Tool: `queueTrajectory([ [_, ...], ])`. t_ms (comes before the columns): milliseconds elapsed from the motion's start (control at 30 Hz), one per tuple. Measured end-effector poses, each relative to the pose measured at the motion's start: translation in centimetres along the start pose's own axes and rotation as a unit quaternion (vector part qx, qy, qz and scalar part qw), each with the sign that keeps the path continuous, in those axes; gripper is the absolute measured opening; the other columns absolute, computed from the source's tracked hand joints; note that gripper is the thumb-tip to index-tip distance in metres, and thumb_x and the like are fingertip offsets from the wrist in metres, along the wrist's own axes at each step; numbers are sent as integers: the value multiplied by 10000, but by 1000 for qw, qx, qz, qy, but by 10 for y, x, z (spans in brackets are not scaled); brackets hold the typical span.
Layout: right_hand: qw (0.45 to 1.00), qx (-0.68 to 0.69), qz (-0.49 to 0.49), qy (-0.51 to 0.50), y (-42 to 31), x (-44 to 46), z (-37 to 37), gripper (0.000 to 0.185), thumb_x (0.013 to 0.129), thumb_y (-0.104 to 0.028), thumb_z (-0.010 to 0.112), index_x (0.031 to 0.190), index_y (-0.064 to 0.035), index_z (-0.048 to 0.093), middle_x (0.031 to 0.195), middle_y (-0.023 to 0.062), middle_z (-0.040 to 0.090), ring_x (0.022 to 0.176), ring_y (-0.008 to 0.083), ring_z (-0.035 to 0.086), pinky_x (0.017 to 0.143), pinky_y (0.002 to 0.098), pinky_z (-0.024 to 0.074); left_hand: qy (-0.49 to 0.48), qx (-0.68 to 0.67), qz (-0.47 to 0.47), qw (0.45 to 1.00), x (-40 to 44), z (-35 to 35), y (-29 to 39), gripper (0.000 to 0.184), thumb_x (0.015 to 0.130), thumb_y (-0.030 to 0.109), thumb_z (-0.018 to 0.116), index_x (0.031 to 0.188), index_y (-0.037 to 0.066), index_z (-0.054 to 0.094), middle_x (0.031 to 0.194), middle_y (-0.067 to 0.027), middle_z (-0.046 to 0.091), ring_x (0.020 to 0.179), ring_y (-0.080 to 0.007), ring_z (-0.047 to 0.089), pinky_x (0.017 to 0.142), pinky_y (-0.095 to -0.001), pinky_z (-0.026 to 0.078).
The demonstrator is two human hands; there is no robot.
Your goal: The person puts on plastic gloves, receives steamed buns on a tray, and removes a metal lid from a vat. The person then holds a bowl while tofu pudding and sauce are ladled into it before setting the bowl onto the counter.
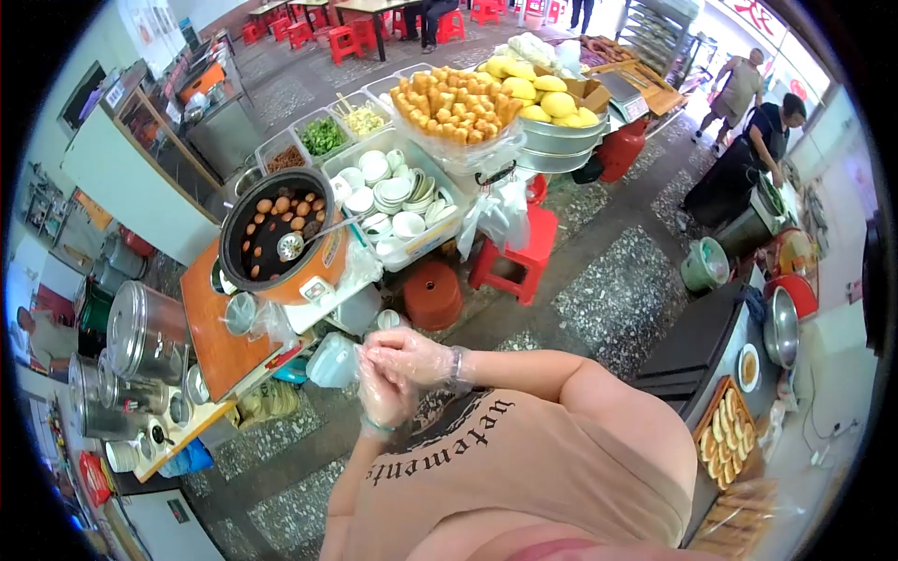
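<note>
Both of my hands wear clear plastic gloves and meet in front of my chest. My right hand [412,356] lies with curled fingers against my left hand [384,393], the two touching. Whether anything is between the fingers is too small to tell. Just left of them is a translucent plastic container [333,361]. Beyond, an orange pot [323,266] holds eggs in dark liquid, with a slotted ladle [291,246] in it. A clear bin [412,245] of small white dishes stands beside the pot.
Fried dough sticks [451,106] and yellow buns [552,98] are piled at the back. A red stool [526,252] stands on the floor. Flat breads [727,436] lie on a tray at right. One person [754,150] works at far right; another [738,89] is behind.
</note>
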State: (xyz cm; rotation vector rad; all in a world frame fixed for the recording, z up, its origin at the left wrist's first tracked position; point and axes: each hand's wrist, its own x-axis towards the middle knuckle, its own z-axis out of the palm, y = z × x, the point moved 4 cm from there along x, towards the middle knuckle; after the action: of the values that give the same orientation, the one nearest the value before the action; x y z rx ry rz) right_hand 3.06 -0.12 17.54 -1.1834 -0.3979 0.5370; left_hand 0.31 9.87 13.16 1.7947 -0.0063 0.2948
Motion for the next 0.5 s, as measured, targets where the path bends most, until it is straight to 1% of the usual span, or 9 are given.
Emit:
queueTrajectory([
  [33, 1000, -10, -3, 1, -2, 0, -1, 284, 982, -251, 459, 779, -65, 528, 618, -33, 505, 529, 32, 471, 462, 184, 401, -33, -221, -108, 969, -2, 8, 23, 446, 984, 520, 339, 702, 184, 424, 548, 58, 383, 438, -54, 345, 395, -201, 257],
  [67, 1000, -11, -5, 4, -1, 0, -2, 284, 982, -251, 459, 779, -65, 528, 618, -33, 505, 529, 32, 471, 462, 184, 401, -66, -427, -213, 876, -7, 17, 34, 429, 987, 511, 340, 722, 184, 427, 547, 56, 378, 440, -58, 349, 396, -206, 264],
  [133, 999, -2, 39, 32, 3, 1, -4, 329, 995, -273, 436, 764, -61, 536, 550, -26, 487, 449, 52, 469, 393, 192, 390, -89, -440, -213, 868, -8, 17, 29, 402, 991, 495, 347, 770, 170, 435, 559, 48, 380, 459, -68, 372, 410, -208, 285],
  [200, 997, -5, 59, 40, -2, -1, -2, 350, 997, -288, 428, 756, -59, 537, 523, -17, 483, 407, 66, 465, 360, 199, 382, -131, -404, -158, 891, -5, 15, 32, 403, 992, 488, 346, 792, 151, 442, 572, 35, 388, 475, -83, 388, 428, -216, 308],
  [233, 996, -9, 79, 46, -4, -2, -2, 370, 1000, -302, 420, 748, -56, 538, 496, -9, 479, 364, 79, 462, 326, 207, 374, -136, -405, -157, 890, -4, 14, 33, 403, 992, 488, 346, 792, 151, 442, 572, 35, 388, 475, -83, 388, 428, -216, 308],
  [333, 995, -21, 72, 62, -3, 1, -1, 385, 997, -314, 418, 740, -55, 541, 483, 10, 487, 330, 101, 468, 301, 226, 376, -170, -395, -175, 886, -4, 11, 31, 384, 1001, 457, 330, 847, 119, 429, 601, 2, 425, 485, -98, 392, 447, -233, 342],
  [433, 993, -7, 87, 85, -5, -5, 2, 379, 991, -321, 426, 750, -53, 542, 497, 19, 502, 332, 106, 478, 300, 237, 386, -229, -432, -139, 862, 0, 8, 27, 375, 1005, 435, 326, 887, 103, 453, 606, -10, 441, 483, -105, 419, 454, -235, 362],
  [467, 991, -13, 84, 101, -3, -7, 3, 379, 991, -321, 426, 750, -53, 542, 497, 19, 502, 332, 106, 478, 300, 237, 386, -241, -399, -178, 867, 1, 6, 25, 387, 1006, 440, 312, 909, 100, 468, 600, -13, 449, 480, -108, 434, 456, -234, 371],
  [500, 989, -10, 84, 119, 3, -11, 4, 368, 993, -309, 411, 812, -37, 578, 557, 29, 538, 352, 104, 492, 323, 228, 392, -261, -367, -218, 866, 1, 7, 23, 402, 1006, 446, 298, 932, 96, 483, 593, -15, 457, 477, -112, 449, 459, -233, 379],
])
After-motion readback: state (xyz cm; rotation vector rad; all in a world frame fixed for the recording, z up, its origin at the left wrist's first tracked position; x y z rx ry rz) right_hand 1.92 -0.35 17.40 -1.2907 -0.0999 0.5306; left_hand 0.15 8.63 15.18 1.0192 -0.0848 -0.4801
